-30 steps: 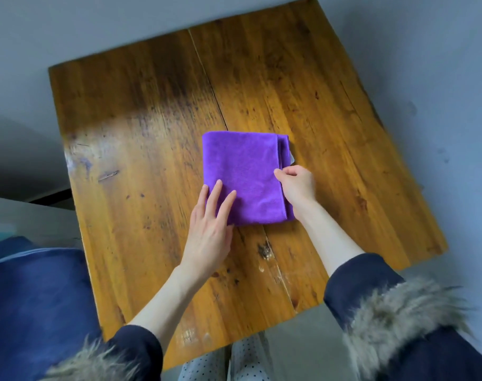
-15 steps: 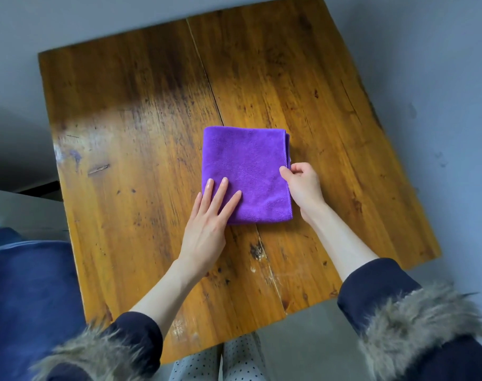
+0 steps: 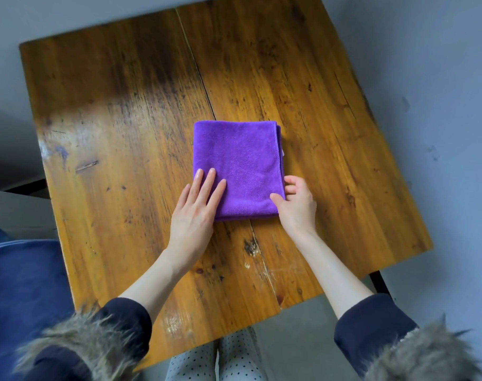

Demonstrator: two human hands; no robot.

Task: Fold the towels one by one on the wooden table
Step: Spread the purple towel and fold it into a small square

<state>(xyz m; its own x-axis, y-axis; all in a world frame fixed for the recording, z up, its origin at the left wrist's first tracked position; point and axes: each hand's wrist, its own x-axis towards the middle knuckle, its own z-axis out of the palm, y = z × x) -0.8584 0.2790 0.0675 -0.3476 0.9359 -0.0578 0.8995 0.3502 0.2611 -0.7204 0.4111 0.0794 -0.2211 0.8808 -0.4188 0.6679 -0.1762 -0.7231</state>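
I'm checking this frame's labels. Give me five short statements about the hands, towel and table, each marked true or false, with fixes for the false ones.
1. The towel is purple. True.
2. The left hand lies flat with its fingers on the towel's near left corner. True.
3. The towel is spread out in a single layer. False: it is folded into a small rectangle, with stacked layers showing along its right edge.
4. The right hand is off the towel. False: its fingers touch the near right edge.
5. The towel hangs over the edge of the table. False: it lies wholly on the top, near the middle.
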